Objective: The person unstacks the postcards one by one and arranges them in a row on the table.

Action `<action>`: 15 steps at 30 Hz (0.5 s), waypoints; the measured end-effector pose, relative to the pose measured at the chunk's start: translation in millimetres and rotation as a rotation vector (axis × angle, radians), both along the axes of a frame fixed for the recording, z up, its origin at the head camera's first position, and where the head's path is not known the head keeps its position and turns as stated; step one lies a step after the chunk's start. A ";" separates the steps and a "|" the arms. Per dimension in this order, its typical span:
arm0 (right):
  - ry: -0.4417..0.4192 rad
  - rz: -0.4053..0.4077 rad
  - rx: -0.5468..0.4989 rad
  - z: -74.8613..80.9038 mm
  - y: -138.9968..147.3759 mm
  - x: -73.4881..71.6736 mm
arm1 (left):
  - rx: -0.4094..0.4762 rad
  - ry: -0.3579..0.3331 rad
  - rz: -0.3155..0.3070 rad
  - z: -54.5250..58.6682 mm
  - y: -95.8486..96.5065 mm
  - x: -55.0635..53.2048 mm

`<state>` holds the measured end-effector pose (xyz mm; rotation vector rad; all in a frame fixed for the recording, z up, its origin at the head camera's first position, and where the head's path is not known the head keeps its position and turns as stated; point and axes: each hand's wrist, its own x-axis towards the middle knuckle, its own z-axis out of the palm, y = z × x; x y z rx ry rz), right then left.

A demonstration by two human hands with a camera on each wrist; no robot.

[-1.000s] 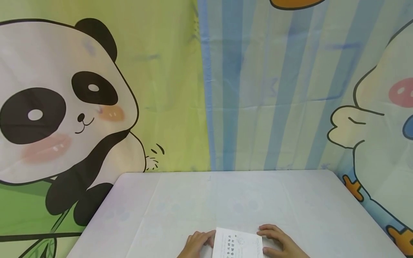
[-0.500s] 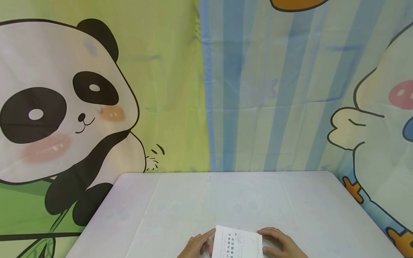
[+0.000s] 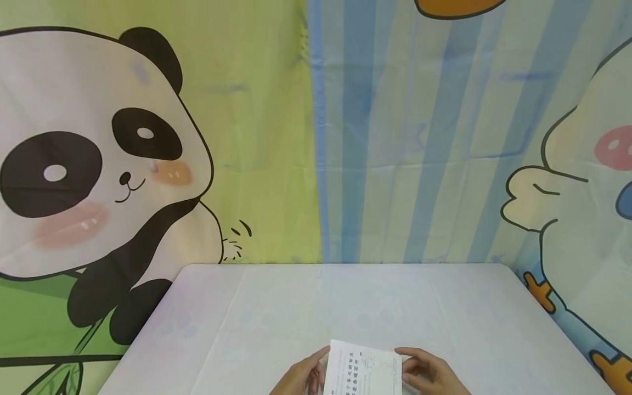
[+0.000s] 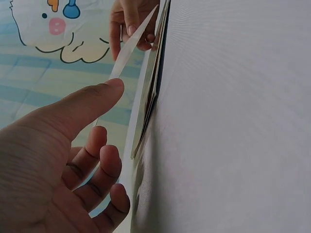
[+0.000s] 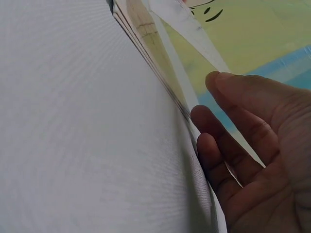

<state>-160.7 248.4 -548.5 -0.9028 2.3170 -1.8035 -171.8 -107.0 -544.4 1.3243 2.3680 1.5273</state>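
A white paper card [image 3: 365, 367] printed with dark characters and a faint drawing lies between both hands at the bottom of the head view. My left hand [image 3: 300, 374] pinches its left edge between thumb and forefinger; the other fingers curl loosely below. Opposite, my right hand [image 3: 430, 372] pinches the right edge with thumb and forefinger tips. Both wrist views show the card [image 4: 130, 54] edge-on, raised and tilted above a thin layered paper stack [image 4: 148, 104] on the table. Whether the stack is loose sheets or a booklet, I cannot tell.
A white-covered table [image 3: 276, 312] spreads out beyond the hands. Behind it hangs a printed cloth with a panda [image 3: 123, 181] on the left and blue stripes in the middle. Another cartoon animal [image 3: 582, 247] covers the right side.
The card's far edge has risen slightly in the head view. My left fingers have drawn in under its edge, and my right forefinger and thumb have closed on the right edge.
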 end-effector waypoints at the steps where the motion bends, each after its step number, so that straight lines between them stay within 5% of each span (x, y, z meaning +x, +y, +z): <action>1: -0.020 -0.003 -0.019 0.9 0.1 0.2 | -0.005 -0.015 0.017 1.9 1.1 0.8; 6: -0.068 -0.070 -0.083 6.7 -1.5 1.8 | -0.031 -0.067 0.108 10.5 6.9 4.5; 15: -0.165 -0.314 0.003 16.6 -7.4 6.8 | 0.006 -0.110 0.126 14.3 14.2 5.4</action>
